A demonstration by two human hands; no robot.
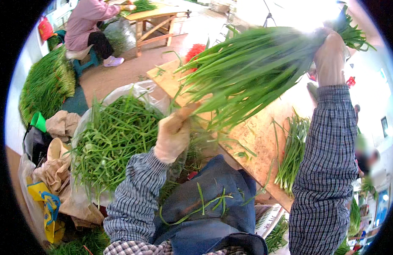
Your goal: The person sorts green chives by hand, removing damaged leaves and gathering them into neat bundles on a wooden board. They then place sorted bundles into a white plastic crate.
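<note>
My right hand (330, 59), in a pale glove, is wrapped round a thick bunch of garlic chives (251, 68) and holds it up over the wooden table (264, 123). The long green leaves fan out to the left and droop. Just by their loose tips is my left hand (174, 132), gloved too, its fingers curled together. Motion blur hides what lies between those fingers, if anything. Beneath the raised bunch, a second bundle of garlic chives (293, 148) rests on the table, along with stray leaf bits.
A clear plastic bag (147, 91) full of loose green leaves stands left of my left arm. Leaf scraps lie on my dark blue apron (205, 204). A white crate (266, 216) sits under the table. At the far left, a person (86, 25) works at another table (158, 15).
</note>
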